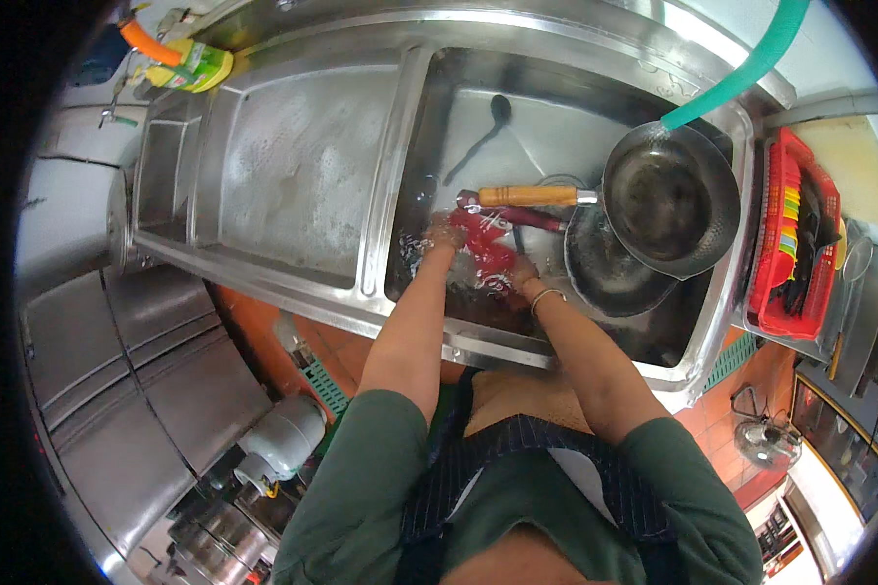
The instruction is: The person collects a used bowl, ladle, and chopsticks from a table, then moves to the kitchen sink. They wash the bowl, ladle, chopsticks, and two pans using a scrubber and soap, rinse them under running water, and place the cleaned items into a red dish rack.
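Note:
My left hand (445,235) is in the water of the right sink basin, at the left end of a red cloth-like item (489,245). At its lower right end is my right hand (524,275), partly hidden by the water. The fingers of both hands are blurred. Just above them lies the wooden handle (530,195) of a dark wok (662,197), which rests over another dark pan (611,270). A dark red handle (530,218) shows beneath the wooden one. A black ladle or spoon (499,110) lies farther back in the basin.
A green hose (753,69) reaches down to the wok. The sink's divider (391,168) separates a left basin (300,168) holding sudsy water. A red plastic basket (823,292) with colourful dishes and utensils stands at the right. A yellow-green container (205,67) is at the back left.

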Available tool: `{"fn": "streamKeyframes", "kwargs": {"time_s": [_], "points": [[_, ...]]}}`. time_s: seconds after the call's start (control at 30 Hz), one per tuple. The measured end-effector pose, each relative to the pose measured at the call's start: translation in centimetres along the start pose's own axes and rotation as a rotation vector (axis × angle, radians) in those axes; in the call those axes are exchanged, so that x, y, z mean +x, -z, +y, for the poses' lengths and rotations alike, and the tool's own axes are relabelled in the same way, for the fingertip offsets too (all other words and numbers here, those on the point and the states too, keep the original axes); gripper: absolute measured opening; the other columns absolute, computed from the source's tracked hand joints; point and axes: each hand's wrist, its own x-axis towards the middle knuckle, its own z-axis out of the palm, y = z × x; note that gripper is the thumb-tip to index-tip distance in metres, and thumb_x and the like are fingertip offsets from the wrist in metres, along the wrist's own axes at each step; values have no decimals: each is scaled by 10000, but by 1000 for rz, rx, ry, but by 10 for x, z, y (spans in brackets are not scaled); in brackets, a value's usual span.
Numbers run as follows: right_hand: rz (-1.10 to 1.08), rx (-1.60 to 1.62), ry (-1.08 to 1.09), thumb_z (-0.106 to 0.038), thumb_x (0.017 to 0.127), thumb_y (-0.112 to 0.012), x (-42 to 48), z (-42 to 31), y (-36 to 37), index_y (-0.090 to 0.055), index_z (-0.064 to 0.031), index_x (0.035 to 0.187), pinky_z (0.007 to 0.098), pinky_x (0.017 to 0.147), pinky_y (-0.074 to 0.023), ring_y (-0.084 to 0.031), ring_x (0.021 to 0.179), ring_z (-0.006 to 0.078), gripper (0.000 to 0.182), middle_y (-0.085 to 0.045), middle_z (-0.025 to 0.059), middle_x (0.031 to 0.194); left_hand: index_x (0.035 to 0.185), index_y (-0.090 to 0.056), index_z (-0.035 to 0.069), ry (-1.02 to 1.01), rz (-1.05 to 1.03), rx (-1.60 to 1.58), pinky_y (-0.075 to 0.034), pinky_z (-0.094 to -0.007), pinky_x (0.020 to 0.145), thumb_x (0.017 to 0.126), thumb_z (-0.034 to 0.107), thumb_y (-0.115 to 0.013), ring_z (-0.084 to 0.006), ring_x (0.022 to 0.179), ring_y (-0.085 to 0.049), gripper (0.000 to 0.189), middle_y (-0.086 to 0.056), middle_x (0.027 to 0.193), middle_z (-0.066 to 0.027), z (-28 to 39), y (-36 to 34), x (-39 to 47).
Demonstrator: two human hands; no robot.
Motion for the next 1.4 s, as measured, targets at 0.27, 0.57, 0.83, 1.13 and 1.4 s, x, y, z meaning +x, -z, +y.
{"fn": "streamKeyframes", "kwargs": {"time_s": [0.27, 0.57, 0.83, 1.13, 1.4], "points": [[-161, -350, -144, -138, 806, -509, -40, -192, 79, -550, -66, 1025, 413, 701, -499, -616, 884, 296, 234, -616, 143, 952, 1042, -578, 126, -114, 27, 358, -500, -466, 712, 784, 126, -572, -381, 837, -609, 259, -585, 975, -166, -35, 46, -42], [396, -431, 42, -146, 773, -520, -73, -233, 195, -528, -97, 955, 404, 698, -460, -560, 839, 285, 189, -540, 109, 853, 1073, -551, 86, -789, 180, 150, -447, -384, 825, 648, -98, -558, -315, 985, -519, 463, -509, 1068, -115, 38, 88, -108], [545, -75, 29, -204, 741, -627, -106, -243, 320, -558, -105, 999, 404, 755, -466, -548, 905, 302, 285, -530, 126, 929, 1123, -447, -5, -961, 189, -235, -401, -364, 892, 700, -129, -480, -345, 1021, -511, 442, -508, 1106, -187, 162, 67, -134], [457, 644, 239, -244, 745, -699, -164, -191, 365, -239, -31, 1369, 354, 1016, -321, -370, 1242, 292, 804, -328, 202, 1353, 1137, -479, 37, -603, -42, -1029, -400, -302, 901, 871, 8, -452, -182, 1010, -509, 268, -521, 1108, -82, 240, 24, -146], [941, 489, -129, -81, 825, -556, -187, -144, 397, -490, -49, 1183, 332, 863, -437, -571, 1004, 254, 366, -591, 153, 1036, 1280, -377, 74, -683, -440, -1084, -387, -304, 930, 854, 27, -531, -184, 1117, -469, 455, -457, 1244, -74, 300, 2, -196]]}}
